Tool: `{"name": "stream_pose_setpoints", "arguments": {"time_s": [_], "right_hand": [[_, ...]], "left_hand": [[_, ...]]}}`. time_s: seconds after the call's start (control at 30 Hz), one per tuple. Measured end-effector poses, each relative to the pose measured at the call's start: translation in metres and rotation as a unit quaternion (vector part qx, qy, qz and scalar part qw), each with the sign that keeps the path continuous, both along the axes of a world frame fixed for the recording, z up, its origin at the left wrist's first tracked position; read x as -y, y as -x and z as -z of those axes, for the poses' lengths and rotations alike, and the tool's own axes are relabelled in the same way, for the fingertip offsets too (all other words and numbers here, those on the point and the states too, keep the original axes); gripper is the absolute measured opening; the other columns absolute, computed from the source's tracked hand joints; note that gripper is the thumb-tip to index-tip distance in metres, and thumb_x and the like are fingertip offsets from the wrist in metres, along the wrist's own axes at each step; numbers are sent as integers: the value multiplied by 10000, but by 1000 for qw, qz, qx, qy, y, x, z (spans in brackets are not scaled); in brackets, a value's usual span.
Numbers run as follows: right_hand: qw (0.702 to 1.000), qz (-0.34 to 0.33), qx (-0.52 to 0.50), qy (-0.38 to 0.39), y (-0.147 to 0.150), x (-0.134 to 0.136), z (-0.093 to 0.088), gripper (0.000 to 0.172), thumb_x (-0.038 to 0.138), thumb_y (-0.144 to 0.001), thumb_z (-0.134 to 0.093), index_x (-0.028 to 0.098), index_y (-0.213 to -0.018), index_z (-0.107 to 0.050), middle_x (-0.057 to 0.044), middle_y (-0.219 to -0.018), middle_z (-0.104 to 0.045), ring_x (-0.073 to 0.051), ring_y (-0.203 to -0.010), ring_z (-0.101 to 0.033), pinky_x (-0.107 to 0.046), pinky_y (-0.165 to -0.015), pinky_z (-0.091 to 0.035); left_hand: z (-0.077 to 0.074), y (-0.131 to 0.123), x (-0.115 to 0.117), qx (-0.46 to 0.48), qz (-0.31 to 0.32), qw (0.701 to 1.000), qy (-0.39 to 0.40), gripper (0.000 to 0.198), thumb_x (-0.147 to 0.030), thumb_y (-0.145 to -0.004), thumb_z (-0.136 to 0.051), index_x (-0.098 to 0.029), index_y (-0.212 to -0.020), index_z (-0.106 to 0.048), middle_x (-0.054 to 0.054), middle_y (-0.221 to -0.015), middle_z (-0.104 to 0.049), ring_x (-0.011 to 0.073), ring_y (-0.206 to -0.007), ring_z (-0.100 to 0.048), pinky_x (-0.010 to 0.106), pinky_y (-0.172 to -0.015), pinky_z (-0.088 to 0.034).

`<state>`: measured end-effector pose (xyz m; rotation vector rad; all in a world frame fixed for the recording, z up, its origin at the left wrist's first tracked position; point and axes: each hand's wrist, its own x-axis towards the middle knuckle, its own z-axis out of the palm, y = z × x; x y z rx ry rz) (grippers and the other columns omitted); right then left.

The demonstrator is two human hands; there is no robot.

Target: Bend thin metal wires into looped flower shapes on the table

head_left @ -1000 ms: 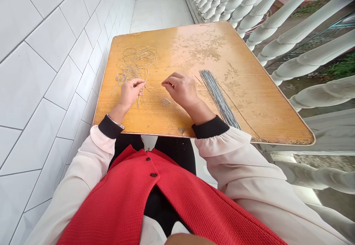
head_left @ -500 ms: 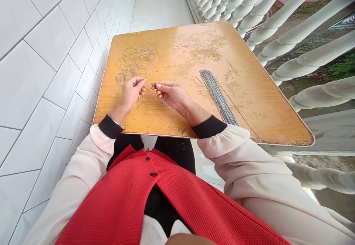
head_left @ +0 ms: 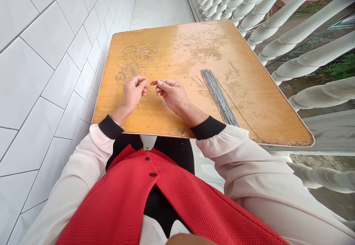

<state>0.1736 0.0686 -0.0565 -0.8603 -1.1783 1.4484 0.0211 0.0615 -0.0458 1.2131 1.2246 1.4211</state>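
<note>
Over the left front part of the wooden table, my left hand (head_left: 135,91) pinches a thin metal wire between thumb and fingertips. Close beside it on the right, my right hand (head_left: 172,92) is closed too, thumb against fingers, at what looks like the same wire; a short end shows above its fingers. The fingertips of both hands almost meet. Just beyond my left hand lies a loose tangle of looped wires (head_left: 140,55). To the right of my right hand rests a bundle of straight grey wires (head_left: 217,95).
The worn wooden table (head_left: 166,121) has peeled patches on its top. One single wire (head_left: 238,108) lies right of the bundle. A white tiled wall (head_left: 46,64) runs along the left, and a white balustrade (head_left: 294,41) along the right.
Both hands have shifted slightly, the fingertips drawing a little closer together over the wire. The tangle and the bundle have stayed where they were.
</note>
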Motion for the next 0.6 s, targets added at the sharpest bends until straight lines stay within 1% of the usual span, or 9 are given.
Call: {"name": "stream_pose_setpoints", "arguments": {"time_s": [0.13,0.33,0.43,0.6], "right_hand": [[999,-24,-32,11,-1,-1,0,168,361,-800,-815,213,-761,-745,-15,-809,-719,-70,-610,-552,-218,-599,-489],[999,-10,-28,17,-2,-3,1,163,359,-825,-796,226,-766,-723,-21,-894,-741,-94,-705,-616,-221,-621,-516],[999,-10,-31,19,-2,-3,1,162,349,-823,-798,226,-753,-720,-16,-838,-727,-97,-678,-605,-234,-627,-516],[999,-22,-27,7,-2,-5,0,160,340,-766,-844,219,-736,-744,-5,-746,-712,-82,-599,-552,-224,-606,-500]], "left_hand": [[-1,2,0,-1,-12,1000,-9,159,-74,-923,-605,-165,-795,-630,-87,-593,-553,4,-469,-488,146,-471,-400],[-2,0,0,-13,-17,1000,0,169,-91,-923,-612,-178,-779,-623,-79,-607,-575,12,-484,-514,149,-491,-430],[-2,-1,0,-10,-14,1000,-8,166,-86,-924,-611,-171,-783,-627,-79,-603,-576,11,-483,-518,146,-490,-432],[-4,-2,2,-13,-19,1000,-15,169,-72,-923,-610,-160,-780,-626,-91,-584,-565,-1,-459,-506,135,-476,-425]]}}
